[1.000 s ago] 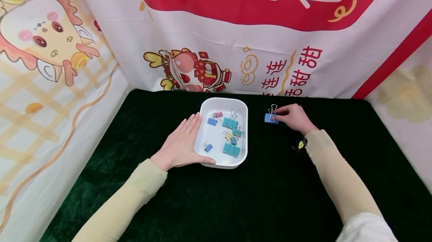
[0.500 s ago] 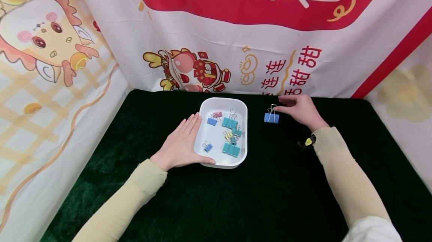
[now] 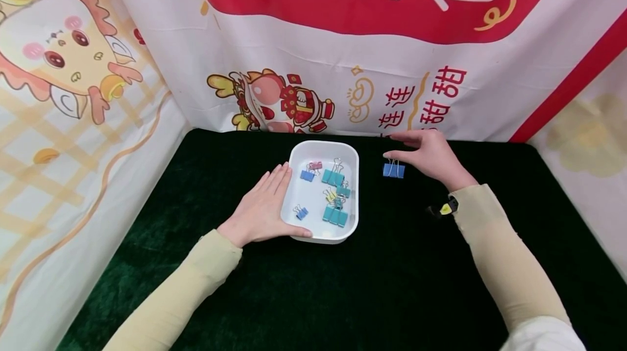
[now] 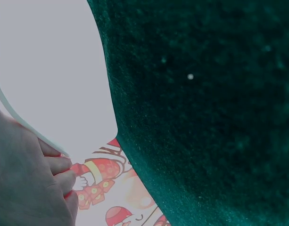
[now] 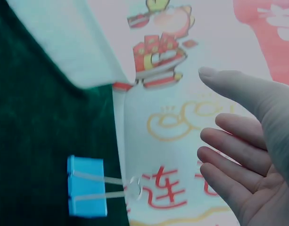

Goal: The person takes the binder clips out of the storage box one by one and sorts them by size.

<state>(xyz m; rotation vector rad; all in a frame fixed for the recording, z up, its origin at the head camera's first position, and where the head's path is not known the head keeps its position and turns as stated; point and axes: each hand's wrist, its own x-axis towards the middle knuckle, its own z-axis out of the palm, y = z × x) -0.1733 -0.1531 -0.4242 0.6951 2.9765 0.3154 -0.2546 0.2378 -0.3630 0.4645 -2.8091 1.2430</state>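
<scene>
A white tray (image 3: 355, 198) holds several binder clips in teal, blue, yellow and pink. My left hand (image 3: 262, 209) rests along its left side, fingers straight against the wall and thumb at the front corner. In the left wrist view the fingers (image 4: 58, 165) lie beside the pale tray wall (image 4: 50, 70). To the right of the tray, a large blue binder clip (image 3: 394, 171) stands on the dark cloth, its wire handles up. My right hand (image 3: 431, 156) hovers by the handles, thumb and fingers apart. In the right wrist view that hand (image 5: 248, 150) is clear of the blue clip (image 5: 87, 187).
Dark green velvet cloth (image 3: 392, 285) covers the table. Behind its back edge hangs a printed white and red backdrop (image 3: 186, 57). Printed fabric (image 3: 88, 149) hangs along the left side as well.
My right hand has let go of the large blue clip, drawn back, then shifted slightly left above it. The clip stays in place. My left hand and the tray have not visibly moved.
</scene>
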